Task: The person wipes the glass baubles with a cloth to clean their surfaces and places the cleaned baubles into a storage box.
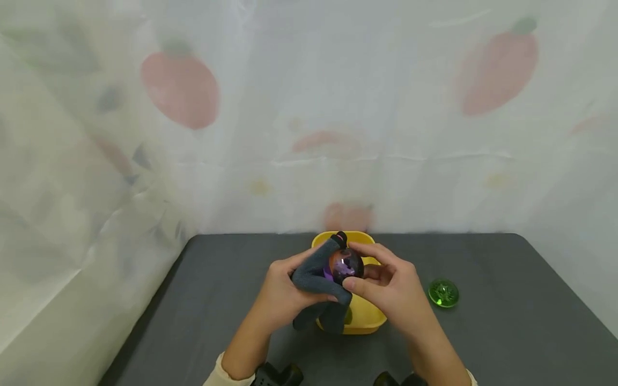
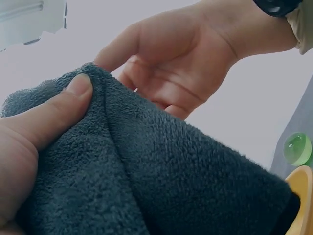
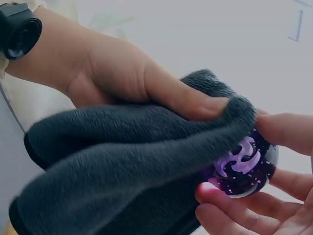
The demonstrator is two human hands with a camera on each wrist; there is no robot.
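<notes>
Above the middle of a dark grey table [image 1: 217, 300], both hands meeting over a yellow tub [image 1: 369, 316]. Left hand [image 1: 282, 292] curled round a dark grey fleece cloth [image 1: 316, 276], thumb pressed flat on a fold of it, as seen close up from the left wrist, thumb [image 2: 58, 107] on cloth [image 2: 161, 181]. Cloth bunched in that grip, loose ends hanging down at 6 o'clock in front of the tub's near wall, upper fold draped against a dark glossy ball [image 1: 345, 264] with purple swirl marks inside. Right hand [image 1: 391, 289] pinching that ball between thumb at 6 o'clock of it and fingers wrapped round its far side, palm turned toward the left hand. From the right wrist, ball [image 3: 244, 166] sitting on the fingertips [image 3: 220, 196], purple crescents and pale specks glowing within, cloth [image 3: 122, 166] laid over its 10 o'clock side and touching it, left hand [image 3: 122, 78] pressing from above. Ball held in the air, just above the tub's middle, not resting in it. At 3 o'clock from the right hand, well apart on the bare tabletop, a small green translucent disc [image 1: 443, 293]; same disc glimpsed at the edge of the left-wrist view [image 2: 297, 149] beside the tub's rim [image 2: 303, 196]. Behind the table, at 12 o'clock, a white sheet [image 1: 309, 107] printed with faded red fruit shapes, draped down both sides. Dark wrist devices on both forearms at the bottom edge.
</notes>
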